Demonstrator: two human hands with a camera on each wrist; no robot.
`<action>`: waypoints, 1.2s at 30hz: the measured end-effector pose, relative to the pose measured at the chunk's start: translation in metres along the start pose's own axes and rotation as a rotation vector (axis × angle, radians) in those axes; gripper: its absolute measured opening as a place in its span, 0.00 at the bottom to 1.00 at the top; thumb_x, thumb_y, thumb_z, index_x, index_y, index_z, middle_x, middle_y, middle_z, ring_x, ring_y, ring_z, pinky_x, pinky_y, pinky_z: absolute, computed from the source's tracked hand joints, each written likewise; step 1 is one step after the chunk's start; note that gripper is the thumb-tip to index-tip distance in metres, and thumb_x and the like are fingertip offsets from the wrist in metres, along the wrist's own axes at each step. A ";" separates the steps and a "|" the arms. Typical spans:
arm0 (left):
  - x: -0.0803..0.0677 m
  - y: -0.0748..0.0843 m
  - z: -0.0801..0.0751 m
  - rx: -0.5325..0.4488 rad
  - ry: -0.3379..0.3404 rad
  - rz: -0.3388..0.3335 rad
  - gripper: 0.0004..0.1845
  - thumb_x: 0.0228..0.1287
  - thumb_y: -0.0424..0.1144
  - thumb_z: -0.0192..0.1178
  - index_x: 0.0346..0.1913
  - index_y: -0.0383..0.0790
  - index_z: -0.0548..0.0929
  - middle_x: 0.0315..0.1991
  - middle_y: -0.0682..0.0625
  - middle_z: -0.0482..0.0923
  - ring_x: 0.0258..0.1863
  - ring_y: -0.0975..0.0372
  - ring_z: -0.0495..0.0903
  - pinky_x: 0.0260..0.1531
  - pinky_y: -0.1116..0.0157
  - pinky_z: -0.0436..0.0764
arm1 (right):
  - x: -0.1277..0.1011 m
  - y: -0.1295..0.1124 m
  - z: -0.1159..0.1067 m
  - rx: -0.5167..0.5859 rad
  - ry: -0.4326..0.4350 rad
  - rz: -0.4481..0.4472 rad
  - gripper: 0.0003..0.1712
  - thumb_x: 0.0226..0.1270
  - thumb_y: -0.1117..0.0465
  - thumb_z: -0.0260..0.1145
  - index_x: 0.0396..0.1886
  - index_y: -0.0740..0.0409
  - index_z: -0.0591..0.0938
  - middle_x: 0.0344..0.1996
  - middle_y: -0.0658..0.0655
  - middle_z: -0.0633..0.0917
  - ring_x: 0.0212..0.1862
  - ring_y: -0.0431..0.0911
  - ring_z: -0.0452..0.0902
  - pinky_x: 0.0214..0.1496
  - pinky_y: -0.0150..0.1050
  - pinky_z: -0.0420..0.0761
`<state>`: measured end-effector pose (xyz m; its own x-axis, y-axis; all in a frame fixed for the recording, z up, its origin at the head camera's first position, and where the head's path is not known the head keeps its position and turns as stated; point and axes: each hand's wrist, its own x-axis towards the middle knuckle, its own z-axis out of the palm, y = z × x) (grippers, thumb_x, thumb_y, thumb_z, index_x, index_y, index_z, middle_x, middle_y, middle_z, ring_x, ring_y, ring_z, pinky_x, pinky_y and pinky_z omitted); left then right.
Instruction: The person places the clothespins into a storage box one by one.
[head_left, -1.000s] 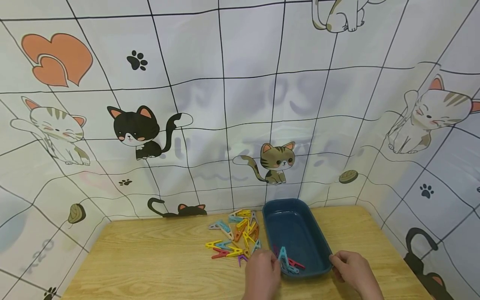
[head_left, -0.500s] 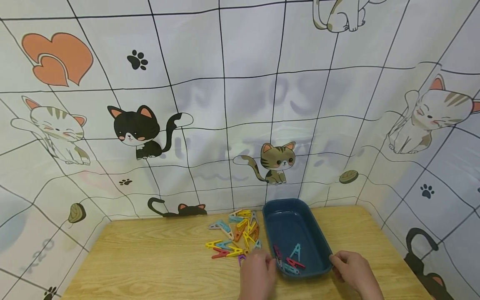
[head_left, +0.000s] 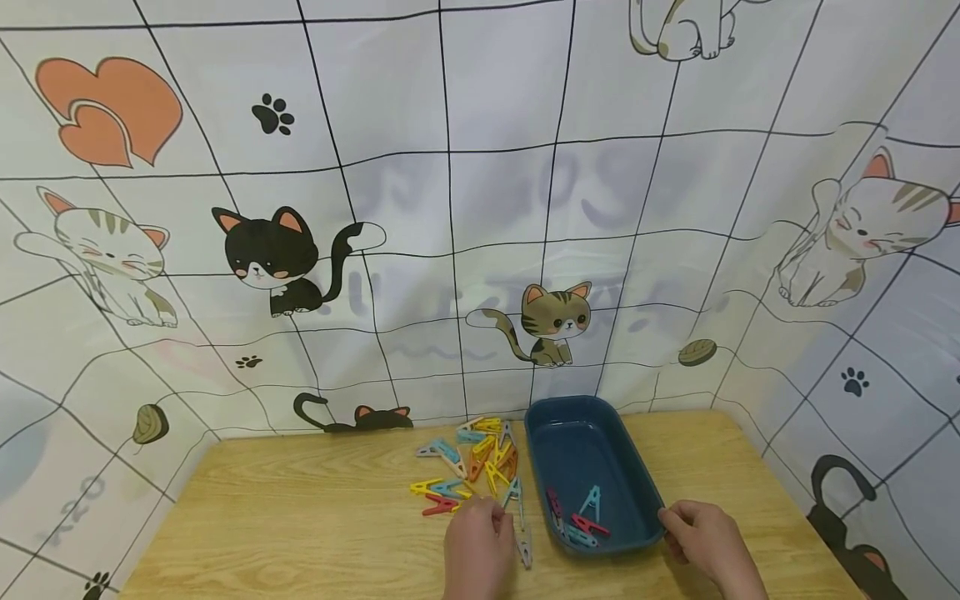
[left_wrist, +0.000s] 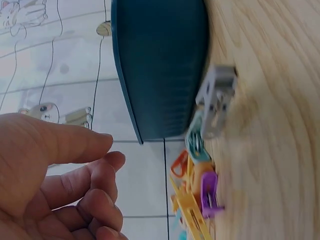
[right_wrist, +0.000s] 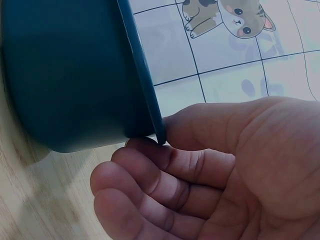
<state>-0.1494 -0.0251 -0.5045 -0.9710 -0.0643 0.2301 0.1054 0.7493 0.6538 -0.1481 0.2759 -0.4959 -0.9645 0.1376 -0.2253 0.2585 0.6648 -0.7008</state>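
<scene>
Of two hands, the left (head_left: 477,542), relaxed, shifted leftward near one grey clothespin (head_left: 525,550); the right (head_left: 703,537) pinches one tray (head_left: 583,454).

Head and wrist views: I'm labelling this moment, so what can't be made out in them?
Both wrist views: the inside of the tray is hidden by its own wall, and the top edge cuts the tray off.
Head: the purple clothespin outside it is hidden by the left hand.
Left wrist: the grey clothespin is blurred.
</scene>
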 end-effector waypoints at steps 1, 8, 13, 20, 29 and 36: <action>0.001 -0.002 -0.001 0.002 -0.001 -0.009 0.10 0.56 0.31 0.74 0.22 0.43 0.84 0.21 0.57 0.71 0.21 0.68 0.70 0.22 0.68 0.70 | 0.000 0.000 0.000 -0.002 -0.001 0.000 0.17 0.78 0.60 0.59 0.25 0.60 0.81 0.19 0.50 0.80 0.26 0.46 0.75 0.31 0.41 0.73; 0.005 -0.012 -0.003 0.015 -0.007 -0.086 0.08 0.57 0.33 0.74 0.23 0.43 0.86 0.22 0.57 0.73 0.22 0.68 0.70 0.23 0.67 0.71 | 0.000 0.000 -0.001 -0.013 0.001 -0.005 0.18 0.78 0.60 0.59 0.25 0.59 0.81 0.19 0.50 0.80 0.25 0.46 0.75 0.31 0.41 0.73; 0.009 -0.016 -0.007 0.004 -0.021 -0.130 0.08 0.58 0.32 0.73 0.24 0.43 0.86 0.24 0.56 0.74 0.23 0.66 0.71 0.24 0.66 0.71 | 0.001 0.001 -0.001 -0.008 0.009 -0.010 0.17 0.77 0.60 0.59 0.25 0.60 0.81 0.19 0.50 0.80 0.25 0.45 0.75 0.31 0.41 0.74; 0.010 -0.023 -0.008 0.028 0.006 -0.121 0.08 0.56 0.32 0.73 0.24 0.43 0.85 0.25 0.55 0.75 0.24 0.66 0.72 0.25 0.66 0.71 | 0.001 0.002 0.001 0.004 0.013 -0.008 0.17 0.77 0.60 0.60 0.26 0.60 0.82 0.19 0.51 0.81 0.26 0.46 0.76 0.31 0.41 0.74; 0.012 -0.030 -0.001 0.077 0.033 -0.122 0.11 0.55 0.32 0.75 0.21 0.41 0.83 0.22 0.55 0.71 0.22 0.65 0.69 0.22 0.66 0.69 | 0.000 -0.001 0.000 0.004 -0.006 0.009 0.17 0.78 0.59 0.59 0.26 0.60 0.82 0.20 0.50 0.81 0.26 0.46 0.76 0.31 0.41 0.74; 0.012 -0.037 0.005 0.089 0.013 -0.143 0.10 0.53 0.32 0.76 0.22 0.41 0.83 0.23 0.53 0.74 0.23 0.63 0.73 0.23 0.63 0.71 | 0.000 0.000 0.000 0.012 -0.005 0.009 0.16 0.77 0.60 0.59 0.27 0.60 0.82 0.20 0.50 0.81 0.26 0.46 0.77 0.31 0.41 0.76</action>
<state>-0.1659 -0.0504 -0.5290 -0.9718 -0.1828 0.1491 -0.0539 0.7873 0.6142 -0.1479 0.2758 -0.4954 -0.9619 0.1396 -0.2349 0.2677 0.6547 -0.7069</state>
